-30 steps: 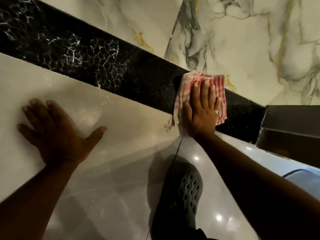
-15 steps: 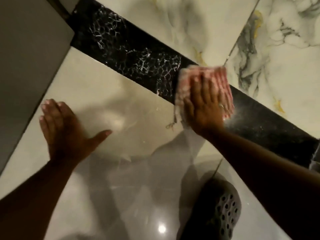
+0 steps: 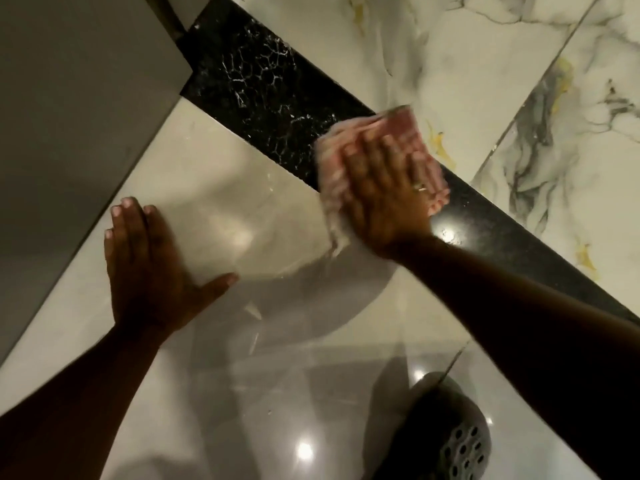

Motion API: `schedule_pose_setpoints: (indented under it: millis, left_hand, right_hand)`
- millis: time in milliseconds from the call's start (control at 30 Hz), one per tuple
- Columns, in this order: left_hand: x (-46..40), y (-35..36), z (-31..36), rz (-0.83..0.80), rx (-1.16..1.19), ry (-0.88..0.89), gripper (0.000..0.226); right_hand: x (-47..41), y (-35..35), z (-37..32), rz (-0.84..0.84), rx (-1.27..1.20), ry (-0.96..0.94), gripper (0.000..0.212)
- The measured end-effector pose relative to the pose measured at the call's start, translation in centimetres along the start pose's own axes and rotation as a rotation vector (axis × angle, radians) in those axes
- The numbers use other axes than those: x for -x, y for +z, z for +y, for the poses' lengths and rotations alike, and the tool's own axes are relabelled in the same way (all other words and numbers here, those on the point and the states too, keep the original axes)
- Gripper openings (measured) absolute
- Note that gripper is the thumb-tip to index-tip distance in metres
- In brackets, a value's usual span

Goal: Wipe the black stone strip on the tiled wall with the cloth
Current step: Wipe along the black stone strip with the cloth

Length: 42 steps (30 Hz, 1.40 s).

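Right hand (image 3: 388,195) flat, fingers spread, pressing red-checked cloth (image 3: 377,147) (motion-blurred) onto polished black stone strip (image 3: 263,88), white-crazed. Left hand (image 3: 149,268) open, empty, palm on glossy cream tile (image 3: 242,209).

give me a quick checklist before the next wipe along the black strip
1. Cloth lies on the black strip: ok, though it also spills onto the pale tile below.
2. Right hand flat on the cloth: ok, fingers spread over it.
3. Left hand braced: ok, palm flat on the pale tile, apart from the cloth.
4. Strip left of the cloth clean: not ok, white web-like marks cover it.
5. Strip right of the cloth clean: ok, it looks dark and glossy.
6. Cloth folded neatly: cannot tell, it is blurred.
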State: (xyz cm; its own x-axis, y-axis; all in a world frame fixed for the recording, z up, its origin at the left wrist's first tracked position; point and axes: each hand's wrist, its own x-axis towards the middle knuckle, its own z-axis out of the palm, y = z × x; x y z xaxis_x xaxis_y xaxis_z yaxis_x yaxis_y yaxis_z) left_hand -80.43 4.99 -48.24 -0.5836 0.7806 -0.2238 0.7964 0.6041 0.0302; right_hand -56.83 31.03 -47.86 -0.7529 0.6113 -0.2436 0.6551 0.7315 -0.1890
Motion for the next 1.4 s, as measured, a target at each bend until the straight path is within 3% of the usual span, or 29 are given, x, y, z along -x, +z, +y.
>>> schedule_pose_setpoints:
  millis: [133, 200, 367, 467, 567, 733, 900, 1033, 1167, 1300, 1400]
  left_hand:
    - [0.0, 0.0, -0.1, -0.008, 0.019, -0.009, 0.139]
    - [0.0, 0.0, -0.2, -0.012, 0.026, -0.009, 0.139]
    - [0.0, 0.0, -0.1, -0.005, 0.02, 0.0, 0.137]
    - [-0.1, -0.1, 0.0, -0.022, -0.001, -0.002, 0.138]
    - [-0.2, -0.5, 0.0, -0.051, 0.0, 0.001, 0.139]
    - [-0.1, -0.4, -0.1, -0.044, 0.003, 0.002, 0.138]
    - [-0.2, -0.4, -0.2, -0.046, -0.026, 0.024, 0.137]
    - [-0.2, -0.3, -0.5, -0.042, -0.034, 0.072, 0.136]
    - [-0.3, -0.4, -0.6, -0.069, -0.029, 0.113, 0.134]
    - [-0.4, -0.6, -0.8, -0.084, -0.011, 0.129, 0.133]
    - [-0.3, -0.7, -0.8, -0.07, 0.005, 0.138, 0.132]
  right_hand:
    - [3.8, -0.1, 2.8, -0.001, -0.06, 0.375, 0.069]
    - [6.8, 0.7, 0.4, -0.023, -0.094, 0.425, 0.068]
    - [5.8, 2.2, -7.2, -0.07, -0.086, 0.08, 0.065]
    - [-1.4, 0.7, -6.0, -0.023, 0.003, -0.15, 0.062]
    - [-5.9, -1.1, -1.6, 0.001, 0.01, -0.012, 0.065]
    - [-0.8, -0.3, -0.4, 0.056, -0.083, 0.377, 0.07]
    - [1.6, 1.6, -8.0, -0.017, -0.073, 0.046, 0.065]
    - [-4.9, 0.5, -9.5, -0.026, -0.011, -0.154, 0.063]
    - [-9.6, -1.5, -5.6, 0.013, -0.002, 0.007, 0.065]
    - [-5.3, -1.0, -4.2, -0.002, -0.042, 0.305, 0.066]
    - [-3.0, -0.1, -8.3, -0.117, -0.078, 0.158, 0.069]
